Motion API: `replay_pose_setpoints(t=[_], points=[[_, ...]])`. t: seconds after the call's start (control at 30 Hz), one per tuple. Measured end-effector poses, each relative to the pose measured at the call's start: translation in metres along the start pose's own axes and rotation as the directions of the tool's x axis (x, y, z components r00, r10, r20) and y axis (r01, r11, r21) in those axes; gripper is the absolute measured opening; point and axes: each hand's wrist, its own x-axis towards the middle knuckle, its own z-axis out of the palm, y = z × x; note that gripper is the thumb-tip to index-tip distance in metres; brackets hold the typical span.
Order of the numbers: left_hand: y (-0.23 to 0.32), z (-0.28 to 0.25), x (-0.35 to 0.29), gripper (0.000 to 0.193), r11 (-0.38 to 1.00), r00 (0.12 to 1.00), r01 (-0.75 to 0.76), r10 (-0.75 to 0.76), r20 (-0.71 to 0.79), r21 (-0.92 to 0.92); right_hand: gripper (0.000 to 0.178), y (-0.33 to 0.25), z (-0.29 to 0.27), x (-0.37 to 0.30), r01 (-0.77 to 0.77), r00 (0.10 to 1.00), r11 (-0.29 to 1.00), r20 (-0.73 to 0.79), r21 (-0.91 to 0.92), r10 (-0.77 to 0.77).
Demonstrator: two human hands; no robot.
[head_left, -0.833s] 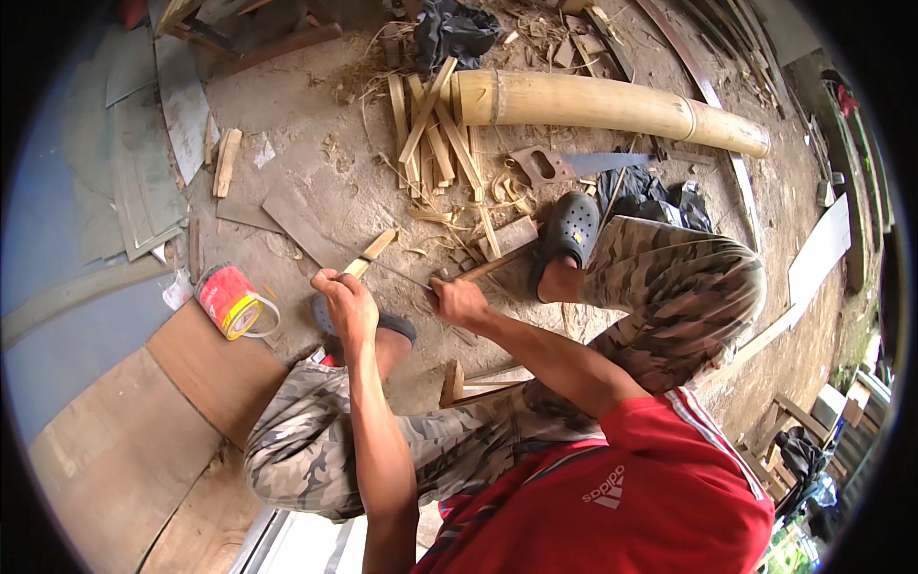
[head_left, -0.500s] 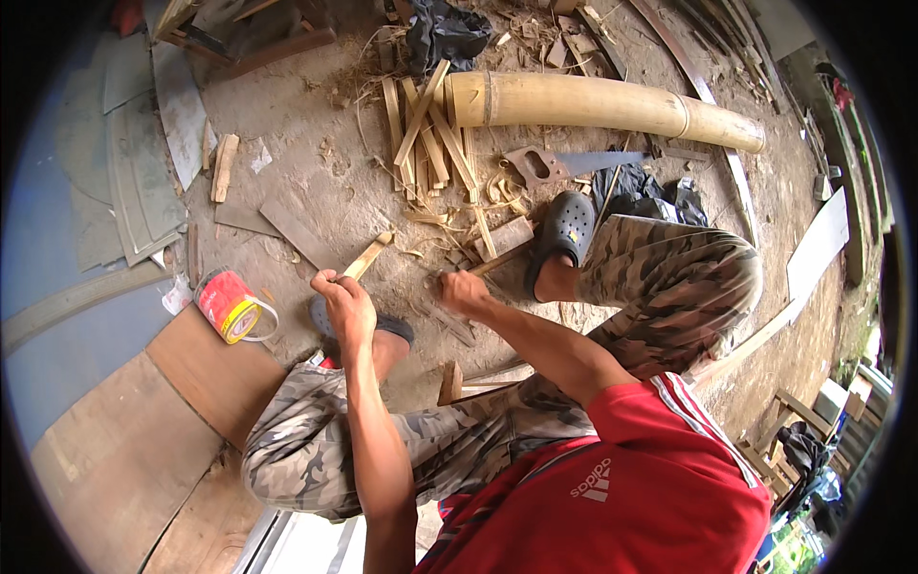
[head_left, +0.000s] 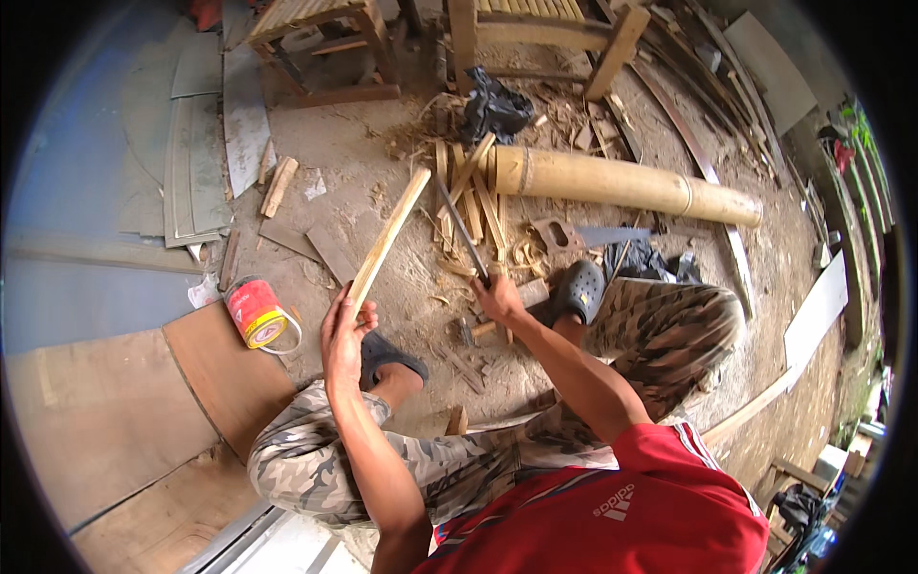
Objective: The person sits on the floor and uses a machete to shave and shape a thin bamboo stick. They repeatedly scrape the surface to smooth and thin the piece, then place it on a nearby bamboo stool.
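Note:
My left hand [head_left: 344, 333] is closed round the lower end of a pale split bamboo strip [head_left: 392, 230], which slants up and away. To its right, my right hand [head_left: 499, 299] grips the handle of a long, narrow, dark-bladed knife [head_left: 463, 230]. The blade points away and a little left, apart from the strip. Below the right hand lies a hammer [head_left: 468, 332], partly hidden. Beyond the knife, several cut bamboo strips [head_left: 495, 225] lie piled at the end of a thick bamboo pole [head_left: 602, 180].
A handsaw [head_left: 593, 234] and black plastic [head_left: 636, 263] lie near my right shoe [head_left: 579, 292]. At left stands a red and yellow bucket [head_left: 256, 314] beside wooden boards [head_left: 225, 373]. Wooden and bamboo furniture [head_left: 325, 48] stands at the far side. Shavings litter the ground.
The bamboo strip now shows much longer in my left hand and points further away. My right hand has come up with the knife showing. The view has tilted toward the far side.

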Motion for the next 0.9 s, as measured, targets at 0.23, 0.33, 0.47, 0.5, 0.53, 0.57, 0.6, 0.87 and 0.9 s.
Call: replay_pose_setpoints(t=[0.23,0.33,0.47,0.5,0.53,0.57,0.6,0.87,0.9], points=[[-0.010,0.048,-0.009,0.029,0.997,0.976,-0.012,0.029,0.216,-0.082,0.042,-0.134,-0.103,-0.003,0.189,0.975,0.828,0.001,0.528,-0.223],[-0.009,0.074,-0.020,0.032,0.998,0.951,-0.040,0.023,0.307,0.049,0.036,-0.166,-0.132,-0.023,0.160,0.981,0.783,-0.010,0.601,-0.193],[-0.012,0.104,-0.035,0.035,0.993,0.896,-0.104,0.067,0.439,0.061,0.035,-0.177,-0.146,-0.056,0.131,0.987,0.749,-0.012,0.649,-0.162],[-0.016,0.108,-0.038,0.035,0.990,0.884,-0.127,0.088,0.459,0.054,0.036,-0.177,-0.144,-0.063,0.141,0.987,0.746,-0.036,0.651,-0.155],[-0.020,0.111,-0.041,0.034,0.991,0.888,-0.118,0.075,0.454,0.067,0.036,-0.176,-0.140,-0.069,0.146,0.988,0.702,-0.065,0.697,-0.141],[-0.022,0.113,-0.042,0.034,0.985,0.885,-0.139,0.078,0.459,0.100,0.035,-0.175,-0.140,-0.073,0.154,0.987,0.684,-0.075,0.713,-0.144],[-0.023,0.113,-0.043,0.035,0.978,0.883,-0.160,0.083,0.461,0.130,0.034,-0.174,-0.140,-0.076,0.161,0.985,0.667,-0.082,0.727,-0.149],[0.035,0.108,-0.043,0.042,0.868,0.883,-0.386,0.251,0.396,0.311,0.025,-0.175,-0.131,-0.091,0.110,0.959,0.632,0.085,0.767,-0.270],[0.046,0.109,-0.039,0.045,0.878,0.871,-0.407,0.291,0.396,0.250,0.022,-0.173,-0.128,-0.092,0.092,0.949,0.639,0.127,0.763,-0.289]])
